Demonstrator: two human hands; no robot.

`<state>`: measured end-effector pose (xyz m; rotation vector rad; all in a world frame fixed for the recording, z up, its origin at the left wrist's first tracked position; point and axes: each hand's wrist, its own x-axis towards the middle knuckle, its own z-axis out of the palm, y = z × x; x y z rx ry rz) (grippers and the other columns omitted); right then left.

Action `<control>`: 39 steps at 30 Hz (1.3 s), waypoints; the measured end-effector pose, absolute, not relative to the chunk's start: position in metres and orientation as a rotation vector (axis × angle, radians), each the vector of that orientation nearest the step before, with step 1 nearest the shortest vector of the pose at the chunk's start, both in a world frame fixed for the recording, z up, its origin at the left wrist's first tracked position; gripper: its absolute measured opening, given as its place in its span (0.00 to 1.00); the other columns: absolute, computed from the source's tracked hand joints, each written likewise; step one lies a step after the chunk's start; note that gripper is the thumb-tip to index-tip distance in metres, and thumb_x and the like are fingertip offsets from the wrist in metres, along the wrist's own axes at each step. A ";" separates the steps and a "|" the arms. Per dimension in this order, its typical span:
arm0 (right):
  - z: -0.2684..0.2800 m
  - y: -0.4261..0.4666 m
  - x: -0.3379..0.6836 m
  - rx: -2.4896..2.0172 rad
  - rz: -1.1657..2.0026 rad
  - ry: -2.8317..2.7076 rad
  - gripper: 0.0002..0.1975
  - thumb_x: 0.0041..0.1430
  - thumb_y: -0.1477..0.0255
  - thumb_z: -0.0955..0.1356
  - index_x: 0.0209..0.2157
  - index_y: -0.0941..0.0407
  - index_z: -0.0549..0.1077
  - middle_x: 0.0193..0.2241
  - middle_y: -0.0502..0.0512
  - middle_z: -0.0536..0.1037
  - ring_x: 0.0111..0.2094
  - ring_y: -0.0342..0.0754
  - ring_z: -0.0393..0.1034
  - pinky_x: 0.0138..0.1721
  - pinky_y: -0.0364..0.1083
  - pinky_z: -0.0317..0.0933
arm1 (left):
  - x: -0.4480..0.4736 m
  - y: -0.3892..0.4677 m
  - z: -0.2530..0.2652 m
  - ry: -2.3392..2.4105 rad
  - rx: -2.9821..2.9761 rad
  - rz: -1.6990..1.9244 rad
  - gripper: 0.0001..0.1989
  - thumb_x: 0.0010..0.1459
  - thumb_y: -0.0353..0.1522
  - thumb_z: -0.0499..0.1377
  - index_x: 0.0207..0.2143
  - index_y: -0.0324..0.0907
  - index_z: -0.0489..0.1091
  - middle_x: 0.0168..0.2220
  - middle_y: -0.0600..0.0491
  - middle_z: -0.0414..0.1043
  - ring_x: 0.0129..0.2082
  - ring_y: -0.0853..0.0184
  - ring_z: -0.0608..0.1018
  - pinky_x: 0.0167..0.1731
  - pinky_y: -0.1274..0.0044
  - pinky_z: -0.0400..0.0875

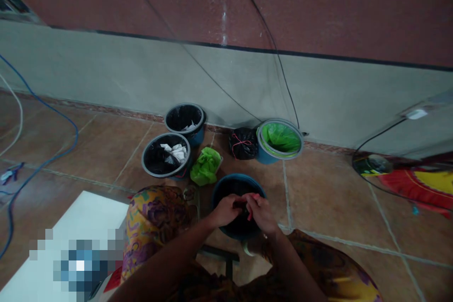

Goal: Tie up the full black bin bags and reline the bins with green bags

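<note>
Both my hands are together over a blue bucket [216,197] standing between my feet, its inside dark. Folded over the bucket's middle, my left hand [225,210] has its fingers bent inward, and what they grip is hidden. A thin red strip [250,215] hangs from the closed fingers of my right hand [262,212], which almost touches the left. Beyond the bucket sits a crumpled green plastic bag [205,166]. A round black plastic bag [244,147] tied with pink string lies by the wall.
A bucket with a green liner [281,138] stands by the wall. On the left, a front bucket [144,163] and a rear bucket [203,127] have black liners and white scraps. A blue cable [53,104] crosses the left floor. A red and yellow item [421,186] lies right.
</note>
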<state>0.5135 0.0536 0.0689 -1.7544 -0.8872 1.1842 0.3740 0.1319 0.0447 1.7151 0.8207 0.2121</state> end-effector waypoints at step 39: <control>0.052 0.050 0.511 -2.221 0.953 -1.364 0.18 0.66 0.66 0.58 0.45 0.56 0.76 0.41 0.61 0.81 0.44 0.52 0.75 0.46 0.47 0.62 | 0.380 0.141 0.022 0.854 1.206 0.112 0.18 0.56 0.42 0.57 0.23 0.37 0.72 0.19 0.56 0.67 0.21 0.72 0.69 0.26 0.79 0.62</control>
